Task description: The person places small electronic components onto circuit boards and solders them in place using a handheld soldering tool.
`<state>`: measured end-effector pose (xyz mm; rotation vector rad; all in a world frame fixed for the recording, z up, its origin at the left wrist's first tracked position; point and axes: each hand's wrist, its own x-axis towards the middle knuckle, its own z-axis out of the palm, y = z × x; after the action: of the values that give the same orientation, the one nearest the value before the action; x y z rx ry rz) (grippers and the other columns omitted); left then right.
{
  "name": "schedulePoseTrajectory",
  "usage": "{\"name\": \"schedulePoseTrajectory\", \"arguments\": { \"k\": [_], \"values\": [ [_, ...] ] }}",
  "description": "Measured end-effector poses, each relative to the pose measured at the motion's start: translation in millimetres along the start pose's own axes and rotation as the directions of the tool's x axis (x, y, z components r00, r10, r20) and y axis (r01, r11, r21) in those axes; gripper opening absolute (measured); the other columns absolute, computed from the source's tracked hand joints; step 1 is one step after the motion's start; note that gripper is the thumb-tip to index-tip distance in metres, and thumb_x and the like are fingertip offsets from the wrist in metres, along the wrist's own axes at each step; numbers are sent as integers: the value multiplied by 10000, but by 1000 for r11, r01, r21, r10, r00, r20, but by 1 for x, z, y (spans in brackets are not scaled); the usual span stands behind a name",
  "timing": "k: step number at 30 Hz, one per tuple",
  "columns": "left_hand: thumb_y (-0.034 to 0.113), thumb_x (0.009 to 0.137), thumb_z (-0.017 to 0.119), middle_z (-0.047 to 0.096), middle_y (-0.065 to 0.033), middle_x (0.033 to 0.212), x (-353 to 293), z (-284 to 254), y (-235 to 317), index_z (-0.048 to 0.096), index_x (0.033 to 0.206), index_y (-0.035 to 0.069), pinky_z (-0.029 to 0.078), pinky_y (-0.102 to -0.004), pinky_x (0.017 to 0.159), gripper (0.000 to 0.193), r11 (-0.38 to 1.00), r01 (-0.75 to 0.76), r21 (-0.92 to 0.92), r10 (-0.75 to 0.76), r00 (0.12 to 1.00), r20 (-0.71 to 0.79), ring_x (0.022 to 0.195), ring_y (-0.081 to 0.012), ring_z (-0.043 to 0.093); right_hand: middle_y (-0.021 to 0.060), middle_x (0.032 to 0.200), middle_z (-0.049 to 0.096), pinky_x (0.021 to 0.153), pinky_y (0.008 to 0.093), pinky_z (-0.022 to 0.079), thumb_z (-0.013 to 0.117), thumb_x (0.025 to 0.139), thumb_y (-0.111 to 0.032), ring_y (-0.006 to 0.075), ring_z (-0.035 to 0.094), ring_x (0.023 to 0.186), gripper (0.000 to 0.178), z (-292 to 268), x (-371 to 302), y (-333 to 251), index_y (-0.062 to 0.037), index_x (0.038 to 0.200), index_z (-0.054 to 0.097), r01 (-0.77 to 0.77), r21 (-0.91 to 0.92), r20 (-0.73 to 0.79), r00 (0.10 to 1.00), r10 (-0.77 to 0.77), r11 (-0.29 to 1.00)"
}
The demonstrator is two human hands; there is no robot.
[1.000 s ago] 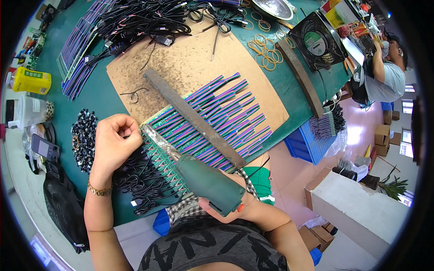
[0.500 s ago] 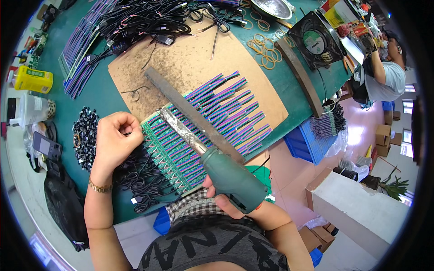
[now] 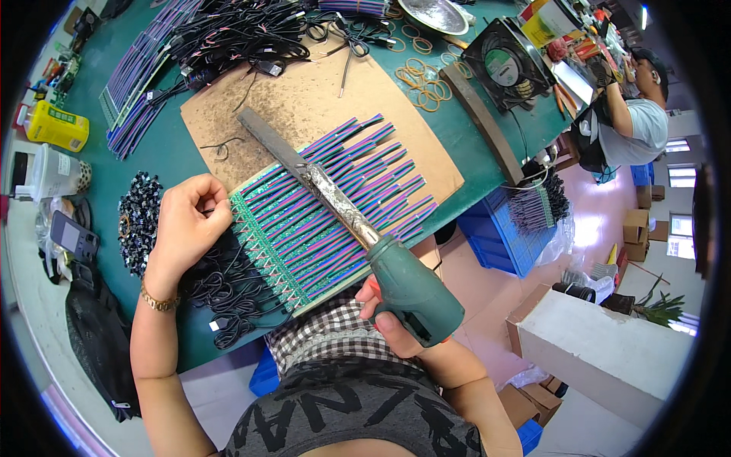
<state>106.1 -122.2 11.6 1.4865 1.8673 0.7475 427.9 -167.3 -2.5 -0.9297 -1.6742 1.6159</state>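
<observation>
My right hand (image 3: 394, 333) grips a green heat gun (image 3: 417, 293) with a long, scorched metal nozzle (image 3: 339, 204). The nozzle points up and left over rows of striped wires or sleeves (image 3: 335, 236) on a green circuit board panel (image 3: 266, 263). Across these rows lies a dark metal bar (image 3: 268, 142), its lower part hidden behind the nozzle. By the panel's left edge, my left hand (image 3: 190, 221) is closed in a pinch; what its fingertips hold is too small to make out. Coiled black cables (image 3: 232, 293) lie just below that hand.
Brown cardboard (image 3: 403, 107) lies under the panel. Black cables (image 3: 236, 34) are heaped at the back, near rubber bands (image 3: 422, 80). A second bar (image 3: 483, 122) and a fan (image 3: 506, 65) stand right. Small black parts (image 3: 139, 225) are piled left. A co-worker (image 3: 636, 122) sits far right.
The heat gun has moved right, its nozzle going from the left end of the rows to over the bar. My left hand keeps its pinch by the panel edge. The view has shifted slightly.
</observation>
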Motion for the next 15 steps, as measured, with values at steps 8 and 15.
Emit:
{"name": "schedulePoseTrajectory", "arguments": {
  "k": [8, 15],
  "values": [
    [348, 690, 747, 408, -284, 1391, -80, 15, 88, 536, 1213, -68, 328, -553, 1038, 701, 630, -603, 489, 358, 784, 507, 1293, -472, 376, 174, 985, 605, 679, 293, 524, 625, 876, -228, 173, 627, 753, 437, -10, -26, 7, 21, 1220, 526, 121, -44, -140, 982, -126, 992],
    [112, 860, 546, 572, -343, 1197, -120, 64, 55, 568, 1157, -144, 521, -436, 855, 393, 199, -631, 750, 508, 721, 471, 1089, -454, 598, 179, 978, 611, 678, 298, 530, 624, 869, -221, 180, 635, 743, 449, -18, -42, -6, 36, 1222, 520, 120, -33, -192, 973, -124, 992]
  ]
}}
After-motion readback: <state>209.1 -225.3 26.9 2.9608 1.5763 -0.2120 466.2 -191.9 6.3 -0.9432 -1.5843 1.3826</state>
